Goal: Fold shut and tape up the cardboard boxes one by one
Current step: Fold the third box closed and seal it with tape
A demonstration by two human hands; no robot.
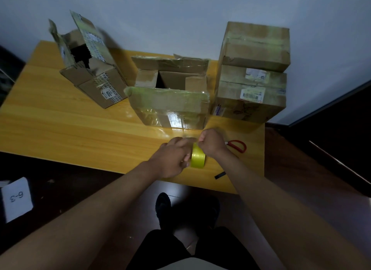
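Note:
My left hand (172, 159) grips a yellow tape roll (197, 156) above the near edge of the wooden table (60, 125). My right hand (212, 142) pinches the clear tape end at the top of the roll. Just beyond my hands stands an open cardboard box (170, 101) with its flaps up and old tape on its front. A second open box (90, 68) with torn flaps stands at the back left. Two closed, taped boxes are stacked at the right, a smaller upper box (255, 46) on a lower box (249, 97).
Red-handled scissors (237, 145) lie on the table right of my right hand. A short black strip (219, 175) lies near the table's front edge. A white card marked 6-3 (17, 199) lies on the dark floor at left. A wall runs behind the table.

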